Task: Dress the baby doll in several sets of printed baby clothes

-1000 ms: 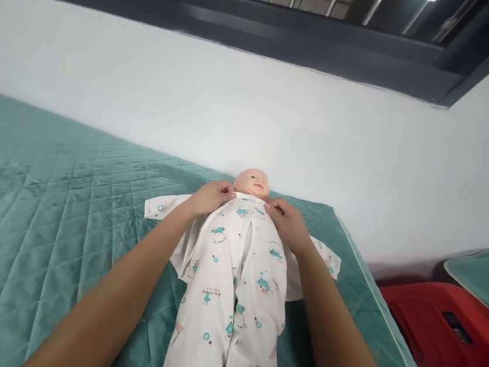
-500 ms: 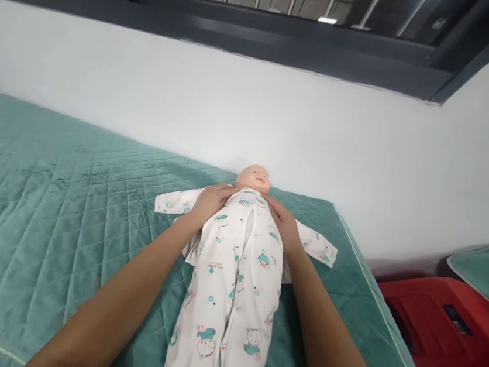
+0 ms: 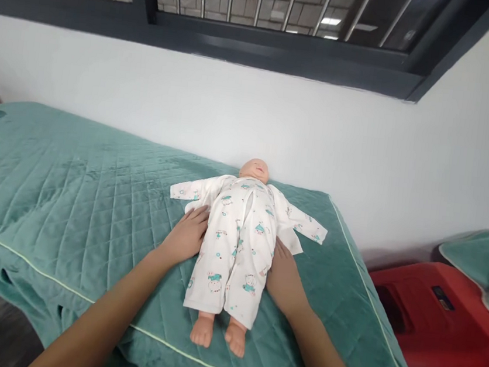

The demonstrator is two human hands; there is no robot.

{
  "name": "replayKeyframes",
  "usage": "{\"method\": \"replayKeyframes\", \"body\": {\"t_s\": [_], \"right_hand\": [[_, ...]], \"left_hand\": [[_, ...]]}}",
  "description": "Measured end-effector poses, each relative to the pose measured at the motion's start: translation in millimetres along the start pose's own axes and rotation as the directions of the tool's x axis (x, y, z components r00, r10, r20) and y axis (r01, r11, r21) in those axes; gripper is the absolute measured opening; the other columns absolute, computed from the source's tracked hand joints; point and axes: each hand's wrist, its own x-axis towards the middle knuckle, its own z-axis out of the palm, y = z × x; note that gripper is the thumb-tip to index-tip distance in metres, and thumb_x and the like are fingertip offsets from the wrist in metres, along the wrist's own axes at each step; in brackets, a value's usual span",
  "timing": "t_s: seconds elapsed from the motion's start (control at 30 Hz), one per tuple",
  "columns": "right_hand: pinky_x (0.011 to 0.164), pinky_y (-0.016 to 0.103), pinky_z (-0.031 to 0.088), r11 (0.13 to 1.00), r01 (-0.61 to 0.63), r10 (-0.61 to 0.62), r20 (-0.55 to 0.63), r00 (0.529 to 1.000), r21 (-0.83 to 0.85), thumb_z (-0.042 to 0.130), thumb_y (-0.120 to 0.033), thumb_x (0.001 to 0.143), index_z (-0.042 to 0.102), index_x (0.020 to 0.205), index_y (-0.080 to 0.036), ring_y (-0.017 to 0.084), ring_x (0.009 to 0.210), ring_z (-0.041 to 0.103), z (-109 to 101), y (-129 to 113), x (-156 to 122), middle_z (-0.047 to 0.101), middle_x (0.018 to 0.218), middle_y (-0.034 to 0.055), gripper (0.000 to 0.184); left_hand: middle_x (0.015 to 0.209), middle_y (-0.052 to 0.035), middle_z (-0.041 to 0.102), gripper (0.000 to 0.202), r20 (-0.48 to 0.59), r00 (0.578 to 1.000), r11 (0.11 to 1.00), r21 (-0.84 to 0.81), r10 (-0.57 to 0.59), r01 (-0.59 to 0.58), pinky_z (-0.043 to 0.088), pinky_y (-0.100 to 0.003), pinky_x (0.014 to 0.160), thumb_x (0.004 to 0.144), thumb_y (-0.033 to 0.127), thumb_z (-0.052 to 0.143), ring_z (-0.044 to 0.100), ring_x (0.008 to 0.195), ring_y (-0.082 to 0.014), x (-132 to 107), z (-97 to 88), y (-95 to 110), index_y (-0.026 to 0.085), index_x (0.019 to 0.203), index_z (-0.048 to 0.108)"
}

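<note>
A baby doll (image 3: 255, 170) lies on its back, its head at the wall and its bare feet toward me. It wears a white printed top (image 3: 296, 219) with the sleeves spread out to both sides. White printed trousers (image 3: 230, 264) cover its legs and reach high up its front. My left hand (image 3: 186, 233) rests against the left side of the trousers, fingers stretched out near the top's lower edge. On the opposite side, my right hand (image 3: 287, 277) touches the trousers, its fingers extended and partly hidden against the cloth. Neither hand visibly grips the fabric.
A green quilted cover (image 3: 106, 191) with pale piping spreads under the doll. Behind it rises a white wall (image 3: 149, 90) below a dark-framed window (image 3: 286, 53). At the right are a red plastic chair (image 3: 428, 310) and a green cloth (image 3: 487, 258).
Both hands have moved from the doll's chest down along its sides toward the legs. The view has shifted, and the doll's feet now show below the trouser hems.
</note>
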Motion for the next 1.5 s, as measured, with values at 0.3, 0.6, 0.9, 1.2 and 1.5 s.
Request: {"method": "replayKeyframes", "body": {"t_s": [0.3,0.6,0.9,1.2,1.5], "right_hand": [[0.115,0.048,0.036,0.930,-0.232,0.258,-0.056,0.965,0.287,0.045,-0.031,0.097,0.042,0.140,-0.026,0.024,0.140,0.036,-24,-70,-61,0.036,0.153,0.0088,0.044],[0.113,0.060,0.030,0.997,-0.063,0.070,0.241,0.968,-0.033,0.066,-0.023,0.084,0.066,0.097,-0.019,0.035,0.145,0.026,-46,-133,-40,0.040,0.153,0.0113,0.014],[0.111,0.059,0.030,0.990,-0.092,0.115,0.223,0.968,-0.110,0.056,-0.027,0.091,0.068,0.109,-0.017,0.038,0.142,0.034,-38,-160,-42,0.047,0.147,0.0166,0.024],[0.113,0.050,0.032,0.997,0.056,-0.065,0.165,0.984,0.060,0.051,-0.019,0.092,0.065,0.090,-0.018,0.030,0.143,0.032,-46,-153,-60,0.046,0.148,0.0096,0.014],[0.075,0.032,0.048,0.969,-0.171,0.136,0.193,0.972,0.176,0.052,-0.014,0.086,0.052,0.099,-0.021,0.020,0.092,0.056,-63,-123,-77,0.057,0.106,0.0064,0.015]], "left_hand": [[0.124,-0.0062,0.062,0.033,-0.072,0.970,0.910,-0.369,-0.232,0.190,0.043,-0.043,0.105,0.093,0.024,0.050,0.056,0.116,-0.0218,-91,-19.2,55,0.025,0.125,0.058],[0.100,-0.0053,0.059,0.014,0.063,0.969,0.904,-0.351,-0.239,0.246,0.043,-0.037,0.087,0.083,0.014,0.052,0.054,0.096,-0.0217,-117,-37.9,100,0.020,0.095,0.056],[0.087,-0.0017,0.062,0.020,0.094,0.958,0.811,-0.514,-0.271,0.280,0.040,-0.032,0.077,0.095,0.035,0.043,0.055,0.082,-0.0189,-119,-49.4,112,0.021,0.086,0.053],[0.087,-0.0018,0.059,0.006,0.083,0.941,0.855,-0.399,-0.328,0.333,0.041,-0.033,0.075,0.089,0.023,0.046,0.054,0.081,-0.0196,-138,-49.5,104,0.021,0.087,0.052],[0.105,-0.0055,0.062,0.019,-0.048,0.995,0.901,-0.430,-0.085,0.057,0.044,-0.036,0.091,0.094,0.021,0.043,0.055,0.103,-0.0206,-101,-62.6,132,0.022,0.102,0.060]]}}
